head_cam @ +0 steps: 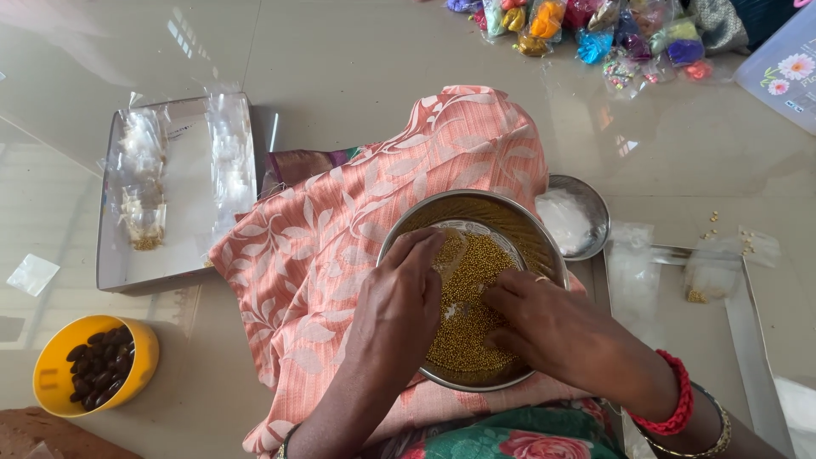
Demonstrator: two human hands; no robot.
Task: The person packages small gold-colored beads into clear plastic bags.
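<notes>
Currently both hands sit inside the steel bowl (pixel 473 293) on the peach cloth (pixel 331 246) over the lap. Left hand (pixel 398 308) pinches a clear packet (pixel 449 251) above the gold beads (pixel 467 319); right hand (pixel 548 323) rests on them, fingers curled together.

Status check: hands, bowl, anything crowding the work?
Left hand and right hand both down in steel bowl, fingers in gold beads. Bowl sits on peach cloth. Smaller steel dish touching behind.

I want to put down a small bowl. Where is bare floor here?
Bare floor lies beyond the pink cloth, and between the white tray and yellow bowl. It is crowded around the bead bowl, where both hands work.
</notes>
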